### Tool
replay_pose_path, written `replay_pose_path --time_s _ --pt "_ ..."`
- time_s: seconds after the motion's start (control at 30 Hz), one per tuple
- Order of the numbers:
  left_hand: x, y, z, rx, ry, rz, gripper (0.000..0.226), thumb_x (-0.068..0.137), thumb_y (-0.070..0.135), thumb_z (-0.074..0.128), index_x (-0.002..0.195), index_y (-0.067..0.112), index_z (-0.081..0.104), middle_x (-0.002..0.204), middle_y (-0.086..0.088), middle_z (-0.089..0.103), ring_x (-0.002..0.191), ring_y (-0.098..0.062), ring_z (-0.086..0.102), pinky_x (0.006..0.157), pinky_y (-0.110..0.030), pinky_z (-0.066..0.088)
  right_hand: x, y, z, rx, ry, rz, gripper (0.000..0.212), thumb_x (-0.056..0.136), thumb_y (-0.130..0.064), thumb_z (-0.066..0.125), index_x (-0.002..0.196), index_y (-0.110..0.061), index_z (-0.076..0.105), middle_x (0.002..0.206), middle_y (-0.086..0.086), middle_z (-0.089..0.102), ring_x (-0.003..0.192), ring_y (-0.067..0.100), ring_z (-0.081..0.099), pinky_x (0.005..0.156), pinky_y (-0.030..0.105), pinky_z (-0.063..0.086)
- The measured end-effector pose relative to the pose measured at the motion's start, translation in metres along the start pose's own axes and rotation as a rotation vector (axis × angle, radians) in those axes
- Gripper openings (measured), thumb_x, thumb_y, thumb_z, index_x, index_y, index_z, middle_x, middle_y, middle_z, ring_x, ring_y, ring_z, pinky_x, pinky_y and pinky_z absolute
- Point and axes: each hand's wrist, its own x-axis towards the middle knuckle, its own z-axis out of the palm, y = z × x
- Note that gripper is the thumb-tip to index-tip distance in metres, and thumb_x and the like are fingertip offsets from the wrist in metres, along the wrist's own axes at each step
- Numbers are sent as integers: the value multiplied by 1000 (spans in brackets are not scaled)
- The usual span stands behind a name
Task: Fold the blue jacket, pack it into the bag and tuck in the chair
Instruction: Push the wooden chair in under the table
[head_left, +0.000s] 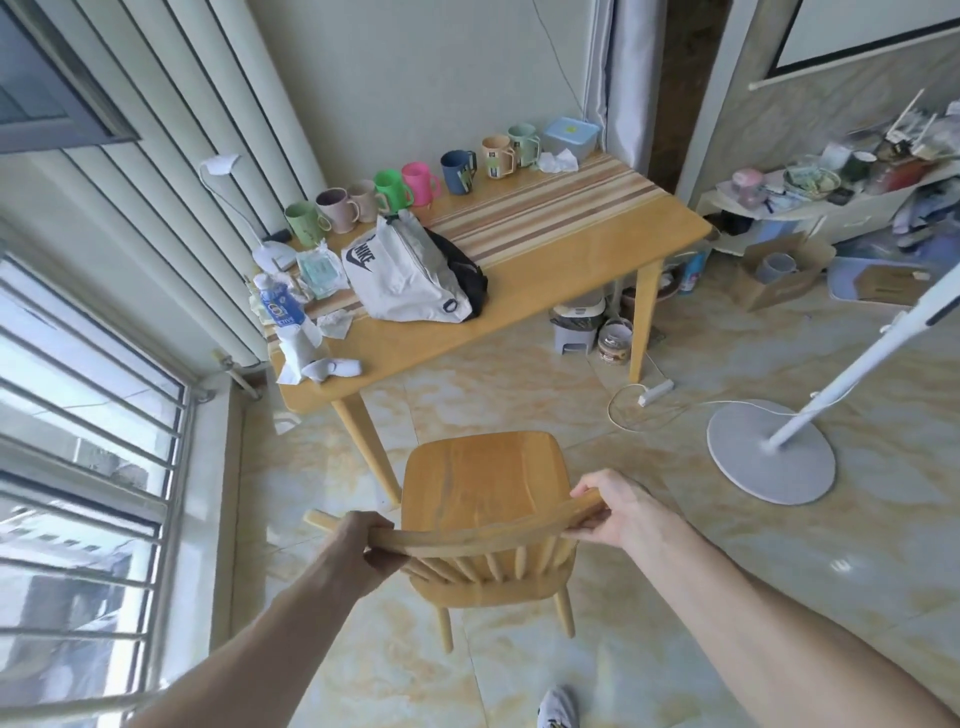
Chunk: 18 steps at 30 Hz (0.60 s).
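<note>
A light wooden chair (478, 478) stands on the tiled floor in front of the wooden table (582, 260), its seat apart from the table's front edge. My left hand (363, 545) grips the left end of the chair's top rail. My right hand (618, 512) grips the right end of the same rail. A white bag (400, 270) with a black logo lies on the table's left part, zipped side up, with a black part behind it. No blue jacket is visible.
A row of several coloured mugs (415, 182) lines the table's back edge. A water bottle (278, 304), tissues and a desk lamp crowd the table's left end. A fan base (771, 452) and a power strip with cable (655, 391) lie on the floor at right. Bins sit under the table.
</note>
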Motion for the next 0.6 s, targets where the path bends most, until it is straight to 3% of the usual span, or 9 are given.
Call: replay_pose_path --time_s 0.13,0.27,0.4,0.5,0.6 --pt "-7 30 41 15 -7 -13 13 86 -6 60 96 -4 52 92 -21 58 77 -38 63 72 -56 58 5 -52 -5 -9 -8 -1 38 79 11 57 115 -1 50 115 28 56 103 46 61 56 58 59" --pt "-4 62 83 25 -39 -7 9 86 -4 60 89 -2 51 88 -20 57 73 -37 61 71 -54 56 17 -104 -1 10 7 -10 34 84 10 55 116 1 49 123 29 51 118 47 56 82 65 53" --pt "11 99 123 0 -69 -11 9 86 -3 60 89 -2 52 88 -19 55 73 -36 60 72 -53 55 37 -159 13 -27 34 -18 32 85 8 56 116 2 49 124 29 51 114 45 55 99 63 48" --pt "30 132 154 -27 -97 -21 21 83 -3 62 102 -2 53 92 -19 56 76 -37 62 67 -53 57 57 -204 28 -28 51 -43 32 85 7 56 116 2 50 121 29 52 111 44 55 97 60 48" --pt "50 163 188 -79 -128 -39 24 82 -5 61 103 -1 52 92 -18 53 83 -36 60 76 -55 59 80 -248 40 -22 62 -65 24 84 9 56 107 1 52 126 30 52 119 45 55 101 60 46"
